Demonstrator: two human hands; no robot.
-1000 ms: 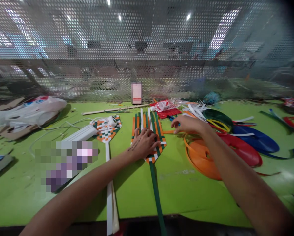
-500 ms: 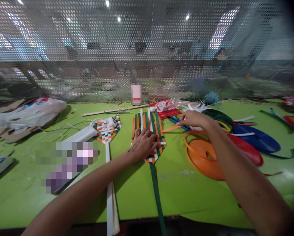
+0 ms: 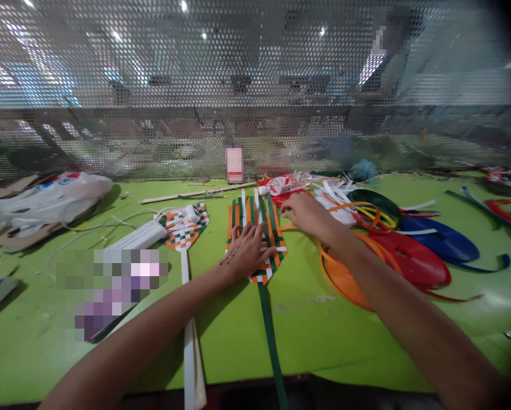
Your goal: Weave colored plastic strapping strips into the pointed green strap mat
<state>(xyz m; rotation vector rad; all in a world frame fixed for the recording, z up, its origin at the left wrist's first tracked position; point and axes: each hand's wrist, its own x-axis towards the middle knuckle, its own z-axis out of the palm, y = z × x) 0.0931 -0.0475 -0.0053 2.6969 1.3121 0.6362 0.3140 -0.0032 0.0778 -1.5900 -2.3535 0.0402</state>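
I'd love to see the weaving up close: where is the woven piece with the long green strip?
Near the middle of the head view, the woven piece lies under the left hand, with the orange coil to its right.

The bare left arm (image 3: pixel 152 336) slants from the near left toward the middle, its wrist nearly straight. The left hand (image 3: pixel 247 249) lies palm down, fingers spread and pointing to the far side, thumb out to the right; small dark marks (image 3: pixel 229 254) run across its back near the wrist. The bare right arm (image 3: pixel 396 307) reaches from the near right toward the far left. The right hand (image 3: pixel 302 213), apart from the left and slightly farther away, has its back up and fingers bent leftward; its grip is unclear.
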